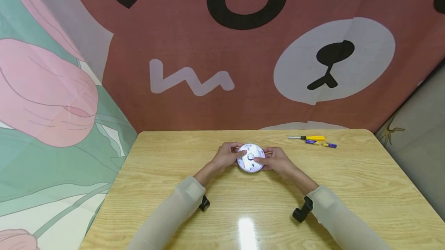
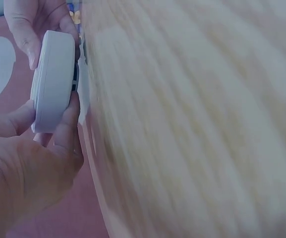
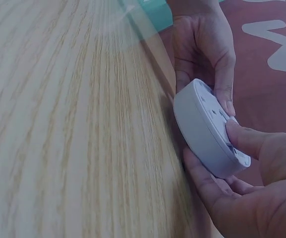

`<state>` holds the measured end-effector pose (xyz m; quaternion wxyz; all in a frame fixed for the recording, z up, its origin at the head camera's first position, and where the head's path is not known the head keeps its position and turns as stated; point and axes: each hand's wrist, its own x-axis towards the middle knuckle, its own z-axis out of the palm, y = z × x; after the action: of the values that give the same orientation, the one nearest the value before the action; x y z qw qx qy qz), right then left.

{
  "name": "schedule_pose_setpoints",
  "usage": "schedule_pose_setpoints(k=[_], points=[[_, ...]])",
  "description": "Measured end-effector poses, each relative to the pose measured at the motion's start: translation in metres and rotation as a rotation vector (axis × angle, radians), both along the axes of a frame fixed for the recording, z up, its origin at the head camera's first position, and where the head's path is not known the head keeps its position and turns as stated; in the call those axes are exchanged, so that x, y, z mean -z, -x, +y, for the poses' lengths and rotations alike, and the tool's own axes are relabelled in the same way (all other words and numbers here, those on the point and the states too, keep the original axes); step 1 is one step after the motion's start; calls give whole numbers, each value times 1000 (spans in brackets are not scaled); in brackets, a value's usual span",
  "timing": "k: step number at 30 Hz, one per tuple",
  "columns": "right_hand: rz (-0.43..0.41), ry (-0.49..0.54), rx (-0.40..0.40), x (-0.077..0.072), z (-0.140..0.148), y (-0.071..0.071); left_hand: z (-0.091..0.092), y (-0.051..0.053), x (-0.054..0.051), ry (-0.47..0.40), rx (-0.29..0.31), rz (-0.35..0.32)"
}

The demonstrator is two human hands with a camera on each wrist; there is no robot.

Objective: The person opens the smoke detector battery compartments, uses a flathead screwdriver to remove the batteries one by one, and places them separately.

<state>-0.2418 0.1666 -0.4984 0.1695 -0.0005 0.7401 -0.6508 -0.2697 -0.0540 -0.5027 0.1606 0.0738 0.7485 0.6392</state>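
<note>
A round white smoke detector [image 1: 248, 165] is held above the wooden table between both hands, its slotted flat face turned up toward the head camera. On its left side my left hand [image 1: 225, 155] grips the rim, thumb on the flat face and fingers underneath. My right hand [image 1: 279, 160] holds the opposite side the same way, its thumb pressing near the centre hole. The thick side wall of the detector [image 3: 197, 131] shows in the right wrist view. Dark parts of its other face are just visible in the left wrist view, mostly hidden by fingers.
Toward the back right of the table [image 1: 167, 153] lies a screwdriver [image 1: 314, 138] with a yellow handle. Purple-and-yellow batteries [image 1: 328, 145] lie just in front of it. A printed cloth [image 1: 187, 111] hangs behind the table's far edge.
</note>
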Motion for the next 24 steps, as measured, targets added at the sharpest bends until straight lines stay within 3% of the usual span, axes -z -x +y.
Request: schedule_pose_setpoints(k=[4,12,24], points=[[18,-38,30,0,-2,0,1,0,-1,-28,-22,4],[54,-106,72,2,-6,2,4,1,-6,7,-87,25],[79,-125,66,6,-7,3,3,3,-6,43,-78,55]])
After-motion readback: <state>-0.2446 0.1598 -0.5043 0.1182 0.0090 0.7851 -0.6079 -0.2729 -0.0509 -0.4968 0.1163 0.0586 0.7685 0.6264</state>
